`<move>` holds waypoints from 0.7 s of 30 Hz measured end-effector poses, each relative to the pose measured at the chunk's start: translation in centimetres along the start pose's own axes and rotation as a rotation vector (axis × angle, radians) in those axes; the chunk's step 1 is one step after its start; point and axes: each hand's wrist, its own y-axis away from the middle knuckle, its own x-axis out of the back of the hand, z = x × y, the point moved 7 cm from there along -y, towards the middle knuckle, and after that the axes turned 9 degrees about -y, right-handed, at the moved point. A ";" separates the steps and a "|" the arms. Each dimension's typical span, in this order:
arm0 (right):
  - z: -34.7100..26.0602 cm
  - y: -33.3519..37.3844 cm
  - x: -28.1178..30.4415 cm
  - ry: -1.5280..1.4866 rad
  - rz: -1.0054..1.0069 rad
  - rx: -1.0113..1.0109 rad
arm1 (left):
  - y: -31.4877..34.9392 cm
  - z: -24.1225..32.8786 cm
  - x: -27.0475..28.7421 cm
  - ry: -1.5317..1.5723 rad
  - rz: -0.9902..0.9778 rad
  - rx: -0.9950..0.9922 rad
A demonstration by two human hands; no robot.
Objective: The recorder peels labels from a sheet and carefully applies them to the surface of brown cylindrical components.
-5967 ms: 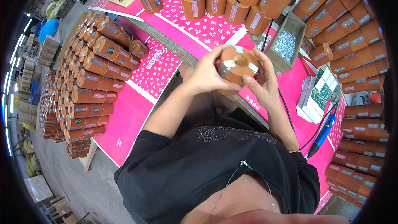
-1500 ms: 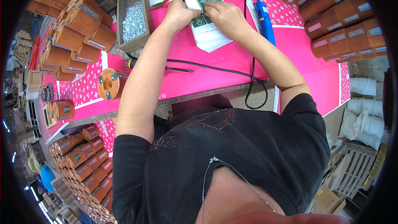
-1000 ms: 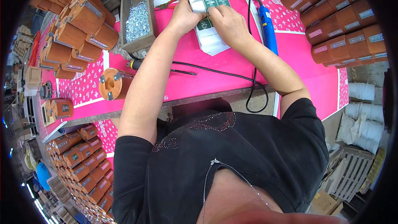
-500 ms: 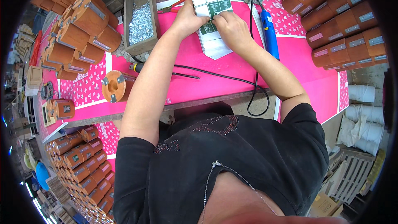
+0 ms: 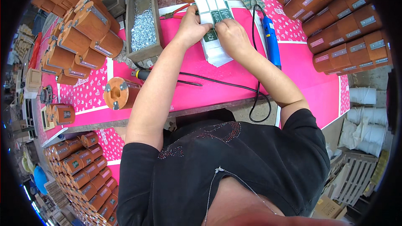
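Both hands are at a stack of white and green label sheets (image 5: 217,54) on the pink table. My left hand (image 5: 193,28) grips the top sheet (image 5: 210,4) at its left side, thumb on its face, and tilts it up off the stack. The fingers of my right hand (image 5: 232,35) pinch at a green label on that sheet; the exact edge between the fingertips is hidden. Just right of the stack lies a blue cylindrical power tool (image 5: 271,39) with a black cord. Red-handled pliers (image 5: 175,12) rest beyond my left hand.
A wooden box of small shiny metal parts (image 5: 144,29) stands left of my hands. Brown cylindrical containers with metal fittings (image 5: 86,29) are stacked left, behind and at right (image 5: 351,33). One container (image 5: 121,93) stands by my left forearm, near a soldering-iron-like tool (image 5: 144,74).
The label sheet and both hands sit slightly lower and to the right in the picture, and the sheet is tilted more. My right fingers stay pinched at the green label.
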 end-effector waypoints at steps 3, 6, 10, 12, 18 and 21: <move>0.2 -0.1 0.2 -0.115 0.060 -0.077 | 0.4 0.5 -0.1 0.049 0.002 0.003; 1.1 -0.1 0.5 -0.210 0.085 -0.177 | 0.5 0.6 0.2 0.041 0.026 -0.058; 2.1 0.0 1.4 -0.275 0.141 -0.218 | 0.3 -0.1 0.1 0.030 0.051 -0.051; 2.0 0.5 1.1 -0.259 0.143 -0.199 | 0.5 0.2 0.0 0.004 0.051 -0.048; 0.9 0.3 0.4 -0.162 0.113 -0.161 | 0.6 -0.3 -0.2 0.028 0.062 -0.024; 0.6 0.4 0.5 -0.166 0.133 -0.159 | 0.9 0.1 -0.3 0.079 0.063 -0.023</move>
